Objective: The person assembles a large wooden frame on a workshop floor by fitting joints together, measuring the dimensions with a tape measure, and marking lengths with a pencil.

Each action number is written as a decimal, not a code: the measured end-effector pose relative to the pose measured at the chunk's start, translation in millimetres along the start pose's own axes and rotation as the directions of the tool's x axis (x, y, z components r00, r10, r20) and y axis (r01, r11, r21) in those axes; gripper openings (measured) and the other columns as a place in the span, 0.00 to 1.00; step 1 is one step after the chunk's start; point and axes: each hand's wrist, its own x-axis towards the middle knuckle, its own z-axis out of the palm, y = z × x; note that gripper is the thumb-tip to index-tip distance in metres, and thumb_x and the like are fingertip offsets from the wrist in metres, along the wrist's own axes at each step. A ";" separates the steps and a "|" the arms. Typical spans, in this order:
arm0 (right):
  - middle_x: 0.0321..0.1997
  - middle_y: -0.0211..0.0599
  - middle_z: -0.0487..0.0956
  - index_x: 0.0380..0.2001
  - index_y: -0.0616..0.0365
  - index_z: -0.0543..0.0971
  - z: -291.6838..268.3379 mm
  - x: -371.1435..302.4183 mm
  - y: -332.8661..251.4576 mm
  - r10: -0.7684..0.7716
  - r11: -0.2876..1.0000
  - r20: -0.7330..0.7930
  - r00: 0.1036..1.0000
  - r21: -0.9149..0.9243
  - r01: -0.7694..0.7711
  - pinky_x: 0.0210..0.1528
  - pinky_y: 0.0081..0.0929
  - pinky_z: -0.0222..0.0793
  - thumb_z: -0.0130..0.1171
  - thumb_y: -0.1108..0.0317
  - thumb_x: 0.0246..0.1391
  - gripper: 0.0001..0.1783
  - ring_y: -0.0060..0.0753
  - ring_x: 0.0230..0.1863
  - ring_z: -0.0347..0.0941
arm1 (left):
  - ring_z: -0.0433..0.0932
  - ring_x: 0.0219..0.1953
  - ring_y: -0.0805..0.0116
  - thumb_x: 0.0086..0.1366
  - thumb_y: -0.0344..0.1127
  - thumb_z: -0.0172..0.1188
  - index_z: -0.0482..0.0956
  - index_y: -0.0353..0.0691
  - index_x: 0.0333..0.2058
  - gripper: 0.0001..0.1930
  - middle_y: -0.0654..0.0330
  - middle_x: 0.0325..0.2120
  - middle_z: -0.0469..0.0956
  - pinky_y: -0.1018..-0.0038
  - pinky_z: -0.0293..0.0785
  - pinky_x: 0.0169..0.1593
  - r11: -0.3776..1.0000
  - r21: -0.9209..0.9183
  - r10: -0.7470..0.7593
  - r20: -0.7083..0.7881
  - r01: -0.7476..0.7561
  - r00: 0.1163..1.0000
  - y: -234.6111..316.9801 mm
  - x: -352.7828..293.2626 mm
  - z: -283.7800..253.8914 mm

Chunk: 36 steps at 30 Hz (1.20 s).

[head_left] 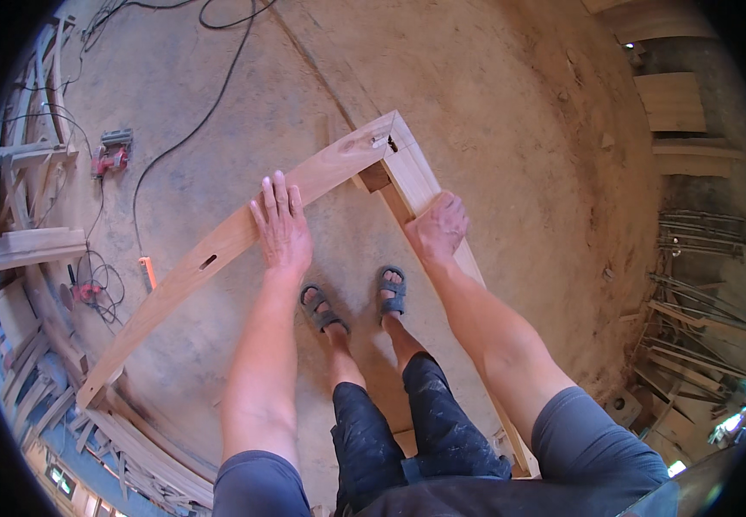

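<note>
Two long wooden frame pieces meet at a mitred corner in front of me. The left wooden rail runs down to the lower left and has a slot cut in it. My left hand lies on this rail, palm down, fingers stretched out and open. The right wooden rail comes back toward my body, with a dark slot by the joint. My right hand is shut around it, its fingers wrapped over the edge. Under the corner a small brown wood block shows. The undersides of the rails are hidden.
A red power tool and another red tool lie on the floor at left, with black cables. Stacked wood lines the left side. Boards and thin sticks lie at right. My sandalled feet stand between the rails.
</note>
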 end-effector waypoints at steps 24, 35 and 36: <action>0.65 0.60 0.68 0.69 0.66 0.59 -49.8 -131.9 129.2 -0.397 0.917 0.102 0.912 0.014 0.398 0.68 0.54 0.59 0.75 0.57 0.40 0.56 0.62 0.66 0.64 | 0.73 0.62 0.44 0.60 0.30 0.63 0.71 0.39 0.63 0.30 0.43 0.58 0.75 0.56 0.69 0.66 0.376 -0.150 -0.494 0.803 0.914 0.335 39.3 -541.5 -79.2; 0.58 0.54 0.75 0.56 0.59 0.75 -111.7 -212.3 42.7 -0.414 0.834 0.634 0.653 -0.022 0.551 0.67 0.49 0.63 0.61 0.69 0.40 0.34 0.57 0.63 0.68 | 0.77 0.57 0.43 0.65 0.38 0.59 0.72 0.37 0.62 0.27 0.42 0.53 0.79 0.55 0.73 0.62 -0.054 -0.294 -0.601 0.773 0.954 0.204 0.8 -589.4 -100.4; 0.57 0.54 0.76 0.56 0.59 0.76 -110.3 -223.2 23.6 -0.432 0.815 0.651 0.624 -0.015 0.580 0.66 0.48 0.64 0.61 0.69 0.41 0.32 0.57 0.62 0.69 | 0.77 0.57 0.43 0.65 0.38 0.59 0.72 0.37 0.62 0.27 0.42 0.54 0.79 0.55 0.73 0.62 -0.100 -0.296 -0.592 0.785 0.950 0.183 -7.4 -608.3 -96.9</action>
